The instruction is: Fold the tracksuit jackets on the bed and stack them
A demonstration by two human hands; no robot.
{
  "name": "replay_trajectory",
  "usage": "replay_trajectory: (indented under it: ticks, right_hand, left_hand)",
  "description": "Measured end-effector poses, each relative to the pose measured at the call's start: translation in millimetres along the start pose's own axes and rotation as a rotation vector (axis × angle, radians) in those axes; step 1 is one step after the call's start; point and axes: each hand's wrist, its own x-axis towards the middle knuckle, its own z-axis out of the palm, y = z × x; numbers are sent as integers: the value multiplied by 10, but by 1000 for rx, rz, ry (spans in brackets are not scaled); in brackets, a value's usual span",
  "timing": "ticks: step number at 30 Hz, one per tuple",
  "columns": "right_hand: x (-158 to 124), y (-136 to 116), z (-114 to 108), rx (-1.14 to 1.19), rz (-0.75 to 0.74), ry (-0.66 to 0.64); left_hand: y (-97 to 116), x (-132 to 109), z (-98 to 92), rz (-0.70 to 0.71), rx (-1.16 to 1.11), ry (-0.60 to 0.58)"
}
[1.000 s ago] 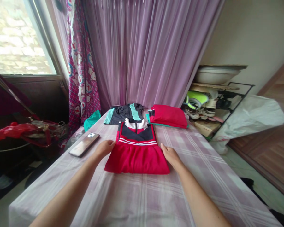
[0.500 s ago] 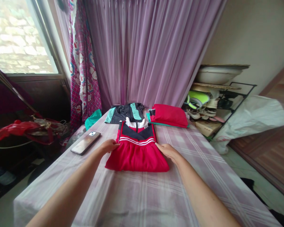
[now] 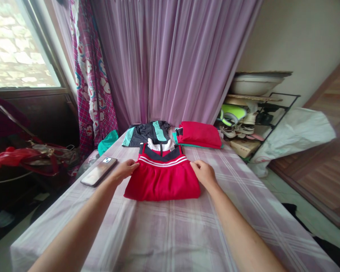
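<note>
A red and dark navy jacket (image 3: 163,181) with a white collar lies folded on the table, its striped hem band running across the upper part. My left hand (image 3: 127,169) pinches the left end of this band, and my right hand (image 3: 203,172) pinches the right end. The red lower part hangs in loose gathers below the stripes and rests on the cloth. The collar and zip show just beyond the band. Behind the jacket lie a dark garment with mint panels (image 3: 147,134) and a folded red stack (image 3: 200,135) with a green layer underneath.
A checked cloth covers the table (image 3: 243,219). A phone (image 3: 99,172) lies near its left edge, with a teal bag (image 3: 108,141) beyond. Purple curtains (image 3: 170,60) hang at the back. At right are a shoe rack (image 3: 283,113) and a white plastic bag (image 3: 300,132).
Both hands have moved the striped band a little farther up over the navy part, covering more of it. The view has shifted slightly.
</note>
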Motion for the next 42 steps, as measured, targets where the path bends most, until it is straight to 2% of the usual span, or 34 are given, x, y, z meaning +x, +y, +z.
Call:
replay_trajectory:
  ticks: [2, 4, 7, 10, 12, 14, 16, 18, 21, 23, 28, 30, 33, 38, 42]
  right_hand:
    - [16, 50, 10, -148, 37, 67]
    - [12, 106, 92, -233, 96, -12]
    - [2, 205, 220, -255, 124, -113]
    - [2, 261, 223, -226, 122, -87]
    - [-15, 218, 187, -180, 66, 17]
    - [-64, 100, 189, -127, -94, 135]
    - [-145, -53, 261, -117, -316, 143]
    - [-235, -178, 386, -185, -465, 29]
    - [-306, -212, 576, -323, -448, -139]
    - [-290, -128, 653, -349, -413, -164]
    - [-242, 329, 670, -190, -491, -104]
    - [-306, 540, 624, -92, -538, -98]
    - [-468, 766, 505, -42, -552, -165]
    - [-634, 828, 311, -62, -535, -284]
    - [-649, 778, 264, -50, -540, -289]
  left_hand:
    - [-13, 30, 2, -6, 72, 116]
    - [-45, 65, 53, -30, 149, 173]
    - [-127, 92, 128, -60, 177, 170]
    - [-174, 51, 119, -54, 188, 185]
    - [-127, -26, 123, 69, 273, 291]
    - [-9, -130, 209, 297, 404, 393]
    - [137, -231, 395, 519, 508, 371]
    - [247, -299, 630, 616, 601, 316]
    - [256, -302, 896, 522, 661, 203]
    - [169, -247, 956, 485, 649, 200]
    - [-120, -78, 845, 576, 568, 261]
    - [-221, -53, 770, 632, 522, 247]
    - [-380, -91, 640, 708, 462, 189]
    - [-664, -282, 408, 755, 403, 106]
    - [-749, -419, 313, 770, 412, 110]
